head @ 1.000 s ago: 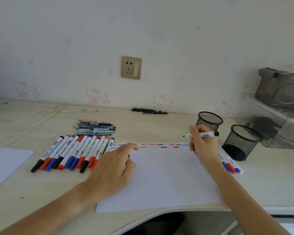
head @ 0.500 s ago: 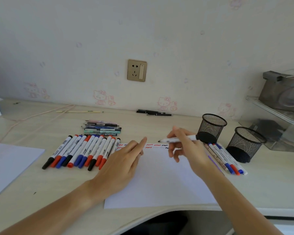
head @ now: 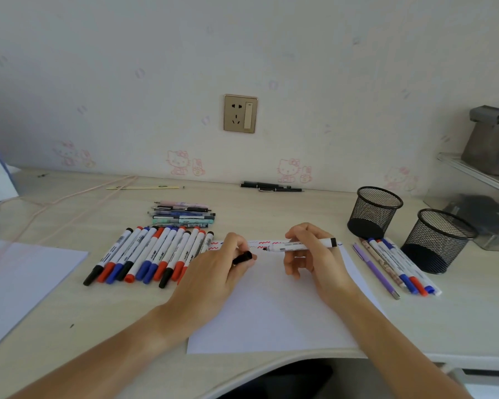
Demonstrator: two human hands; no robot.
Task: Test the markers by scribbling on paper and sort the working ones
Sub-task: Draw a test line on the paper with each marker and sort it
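A row of capped markers [head: 150,254] lies left of the paper [head: 271,306] on the surface [head: 98,326]. Right hand [head: 314,254] fingers grip an uncapped marker [head: 300,245] above the paper; left hand [head: 213,277] pinches its black cap [head: 242,258]. Two mesh cups [head: 375,211] stand right, contents hidden, with tested pens [head: 398,264] beside.

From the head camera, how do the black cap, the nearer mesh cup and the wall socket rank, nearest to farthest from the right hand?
1. The black cap, pinched in the left hand, just left of the right hand.
2. The nearer mesh cup, on the desk to its right.
3. The wall socket, up on the wall behind.
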